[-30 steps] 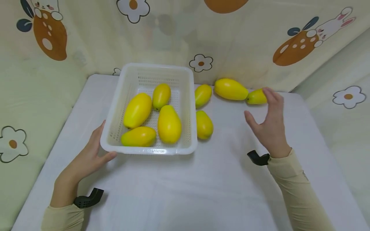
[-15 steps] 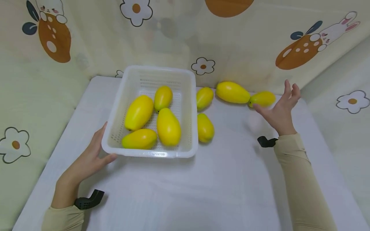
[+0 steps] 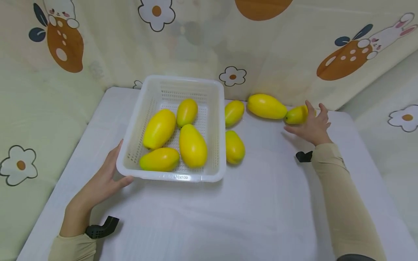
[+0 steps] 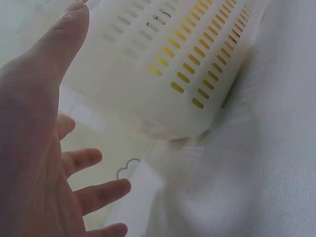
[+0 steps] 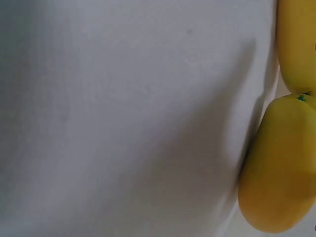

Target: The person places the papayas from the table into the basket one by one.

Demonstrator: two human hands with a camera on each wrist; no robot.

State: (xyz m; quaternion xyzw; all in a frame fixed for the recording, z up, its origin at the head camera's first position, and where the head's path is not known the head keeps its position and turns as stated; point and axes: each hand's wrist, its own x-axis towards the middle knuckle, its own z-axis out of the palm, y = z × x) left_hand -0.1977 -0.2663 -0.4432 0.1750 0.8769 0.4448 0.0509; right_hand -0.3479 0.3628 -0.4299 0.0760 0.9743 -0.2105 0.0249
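My right hand (image 3: 312,128) reaches over the rightmost yellow, mango-like fruit (image 3: 295,115) at the table's back edge, fingers spread and partly covering it. The right wrist view shows this smooth fruit (image 5: 276,168) with a green stem tip, lying end to end with another. On the left, my left hand (image 3: 102,185) is at the near left corner of a white slotted plastic basket (image 3: 171,176). Its thumb (image 4: 64,42) lies along the basket in the left wrist view, while the other fingers are extended and spread apart. Several yellow fruits (image 3: 192,146) lie inside the basket.
Beside the basket's right wall lie two more fruits, one behind (image 3: 234,113) and one in front (image 3: 235,148). A larger fruit (image 3: 267,106) rests against the printed curtain (image 3: 202,50) at the back. White cloth (image 3: 261,203) covers the table.
My right hand first drew back right, off the rightmost fruit, then came down over it again, lower and closer. The left hand stays at the basket corner. The view shifts slightly.
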